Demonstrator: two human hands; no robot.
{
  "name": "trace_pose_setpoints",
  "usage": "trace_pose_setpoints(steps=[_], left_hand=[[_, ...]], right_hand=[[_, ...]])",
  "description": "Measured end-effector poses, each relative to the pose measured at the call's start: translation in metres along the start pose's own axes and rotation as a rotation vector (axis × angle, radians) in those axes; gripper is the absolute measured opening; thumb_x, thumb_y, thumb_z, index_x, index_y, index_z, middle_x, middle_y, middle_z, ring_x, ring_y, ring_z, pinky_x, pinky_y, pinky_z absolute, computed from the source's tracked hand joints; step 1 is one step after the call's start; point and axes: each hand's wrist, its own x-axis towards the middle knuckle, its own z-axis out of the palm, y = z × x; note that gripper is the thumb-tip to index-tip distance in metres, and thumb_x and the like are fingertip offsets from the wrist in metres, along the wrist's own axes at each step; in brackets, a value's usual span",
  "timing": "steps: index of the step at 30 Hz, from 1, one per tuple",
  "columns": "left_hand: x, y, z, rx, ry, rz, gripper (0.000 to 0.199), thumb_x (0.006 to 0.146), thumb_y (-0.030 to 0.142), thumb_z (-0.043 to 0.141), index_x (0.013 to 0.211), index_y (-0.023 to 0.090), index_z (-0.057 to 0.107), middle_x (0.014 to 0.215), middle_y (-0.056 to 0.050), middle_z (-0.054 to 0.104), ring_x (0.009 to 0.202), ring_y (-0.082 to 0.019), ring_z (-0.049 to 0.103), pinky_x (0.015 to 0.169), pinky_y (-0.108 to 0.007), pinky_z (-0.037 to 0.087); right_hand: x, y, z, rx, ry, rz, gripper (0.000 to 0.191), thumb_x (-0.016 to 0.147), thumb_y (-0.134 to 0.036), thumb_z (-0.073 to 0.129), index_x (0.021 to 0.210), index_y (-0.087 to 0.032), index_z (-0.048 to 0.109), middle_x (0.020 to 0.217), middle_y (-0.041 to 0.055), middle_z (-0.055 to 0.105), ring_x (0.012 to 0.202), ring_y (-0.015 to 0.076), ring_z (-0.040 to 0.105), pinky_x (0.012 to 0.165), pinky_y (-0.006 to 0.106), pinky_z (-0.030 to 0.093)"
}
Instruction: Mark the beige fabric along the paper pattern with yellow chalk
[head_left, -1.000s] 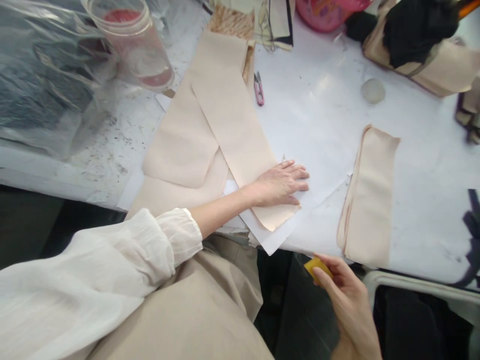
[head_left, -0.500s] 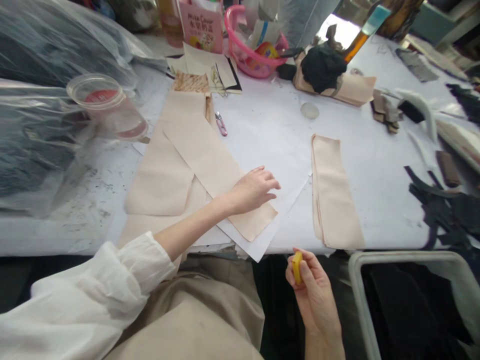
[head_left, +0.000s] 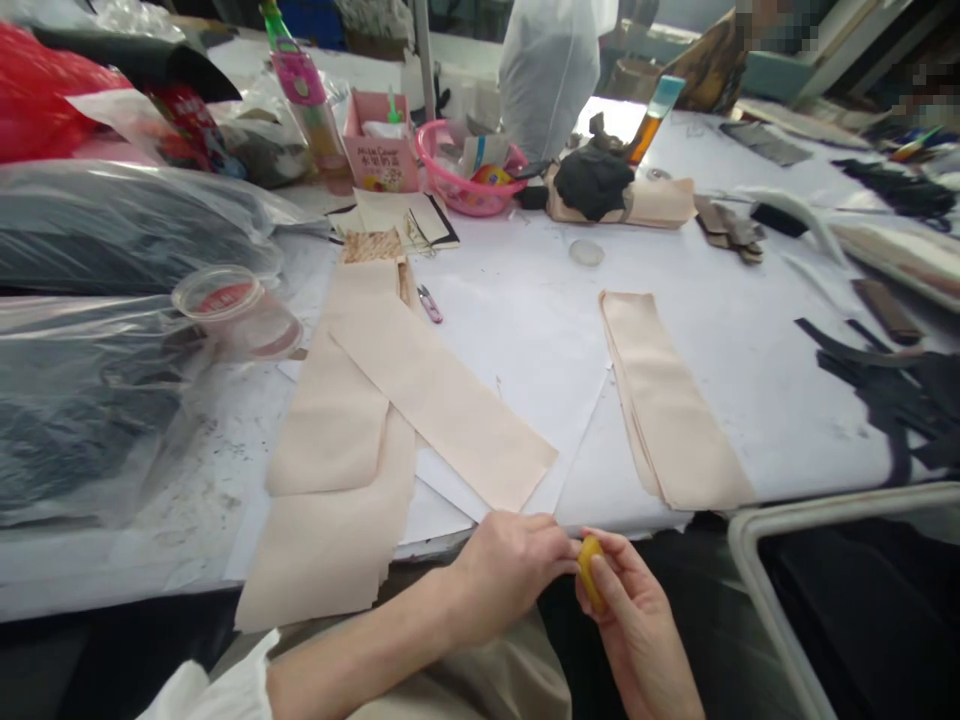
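Near the table's front edge, my right hand (head_left: 634, 605) pinches a small yellow object (head_left: 591, 575). My left hand (head_left: 514, 570) has come up beside it, its fingers closed at the object's left side; whether they grip anything is hidden. Just beyond my left hand, a beige strip (head_left: 450, 400) lies slantwise over white paper. More beige pieces (head_left: 330, 430) lie stacked to its left. A folded beige stack (head_left: 671, 400) rests on the right. Small pink-handled snips (head_left: 430, 304) lie behind the slanted strip.
A clear plastic cup (head_left: 240, 315) lies on the left by plastic-wrapped dark bundles (head_left: 90, 390). A pink basket (head_left: 469, 190) and pink box (head_left: 381, 150) stand at the back. Black strips (head_left: 885, 390) lie right, above a rimmed bin (head_left: 765, 590) of dark cloth.
My left hand has moved from over the slanted strip down to my right hand, its fingers now closed. The camera view has shifted, showing more of the table's back.
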Motion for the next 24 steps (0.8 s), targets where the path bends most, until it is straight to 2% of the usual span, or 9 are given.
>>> trace_pose_setpoints(steps=[4, 8, 13, 19, 22, 24], left_hand=[[-0.008, 0.009, -0.001, 0.452, -0.015, 0.178, 0.014, 0.095, 0.017, 0.047, 0.085, 0.019, 0.057, 0.074, 0.001, 0.061, 0.064, -0.017, 0.061, 0.054, -0.031, 0.047], [-0.012, 0.013, -0.003, 0.622, -0.150, 0.211, 0.010, 0.089, 0.012, 0.049, 0.084, 0.020, 0.050, 0.075, 0.001, 0.057, 0.061, -0.019, 0.056, 0.050, -0.033, 0.045], [-0.013, 0.011, -0.009, 0.557, -0.310, 0.178, 0.009, 0.092, 0.013, 0.048, 0.088, 0.021, 0.047, 0.080, 0.002, 0.060, 0.064, -0.018, 0.058, 0.053, -0.032, 0.044], [-0.010, 0.021, -0.027, 0.475, -0.471, 0.025, 0.009, 0.093, 0.017, 0.046, 0.085, 0.020, 0.049, 0.081, 0.001, 0.063, 0.060, -0.014, 0.055, 0.050, -0.028, 0.026], [-0.012, 0.018, -0.029, 0.318, -0.434, -0.088, 0.014, 0.094, 0.021, 0.046, 0.081, 0.020, 0.050, 0.075, 0.001, 0.060, 0.060, -0.011, 0.049, 0.053, -0.025, 0.025], [-0.015, 0.009, -0.025, 0.112, -0.388, -0.204, 0.017, 0.090, 0.021, 0.053, 0.074, 0.020, 0.048, 0.065, 0.004, 0.052, 0.055, -0.009, 0.042, 0.053, -0.023, 0.024]], right_hand=[[-0.004, 0.004, 0.006, -0.085, 0.030, -0.011, 0.039, 0.079, -0.049, 0.082, 0.103, -0.020, 0.071, 0.077, 0.0020, 0.062, 0.060, 0.0127, 0.047, 0.052, 0.023, 0.041], [-0.008, 0.001, 0.011, -0.225, 0.088, -0.072, 0.041, 0.076, -0.051, 0.083, 0.100, -0.020, 0.073, 0.076, 0.0020, 0.064, 0.061, 0.0142, 0.049, 0.052, 0.023, 0.041], [-0.008, 0.003, 0.006, -0.259, 0.059, -0.067, 0.046, 0.076, -0.058, 0.080, 0.100, -0.019, 0.075, 0.078, 0.0035, 0.067, 0.056, 0.0133, 0.047, 0.049, 0.024, 0.039], [0.004, 0.013, -0.011, -0.293, -0.112, -0.027, 0.048, 0.077, -0.058, 0.080, 0.105, -0.020, 0.075, 0.082, 0.0055, 0.069, 0.064, 0.0164, 0.055, 0.053, 0.023, 0.043], [0.010, 0.011, -0.014, -0.323, -0.191, -0.021, 0.046, 0.079, -0.058, 0.078, 0.107, -0.022, 0.075, 0.089, 0.0067, 0.070, 0.070, 0.0189, 0.059, 0.054, 0.024, 0.046], [0.011, 0.012, -0.013, -0.318, -0.236, -0.004, 0.046, 0.079, -0.059, 0.078, 0.107, -0.022, 0.075, 0.093, 0.0075, 0.070, 0.071, 0.0192, 0.060, 0.056, 0.024, 0.047]])
